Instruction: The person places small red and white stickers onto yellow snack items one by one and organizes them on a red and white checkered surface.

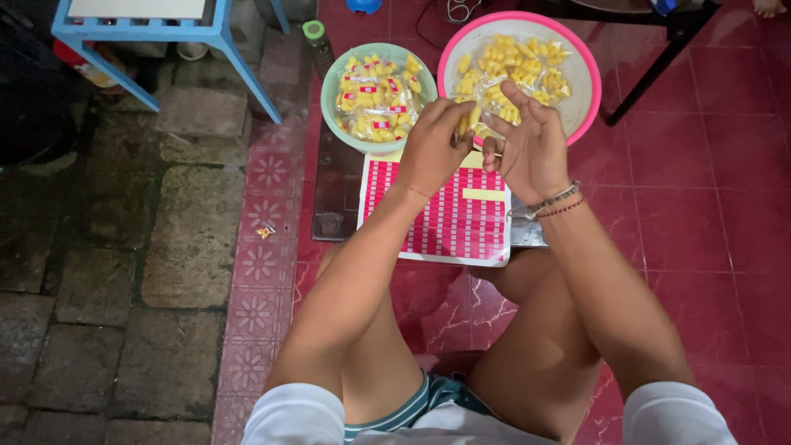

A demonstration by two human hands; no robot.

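My left hand (432,147) and my right hand (531,148) meet above a red-and-white label sheet (445,218), both pinching a small clear packet of yellow snacks (476,118) between them. Behind the left hand stands a green bowl (334,78) filled with sealed snack packets that carry red labels. Behind the right hand is a pink basin (589,74) holding several unlabelled packets of the same yellow snack. The label sheet lies on a dark low board (334,194) on the floor, just in front of my knees.
A blue table leg (247,78) stands at the back left over grey stone paving. A green-capped bottle (315,37) is beside the green bowl. A dark table leg (651,70) rises at the back right. A small scrap (264,231) lies on the patterned tile.
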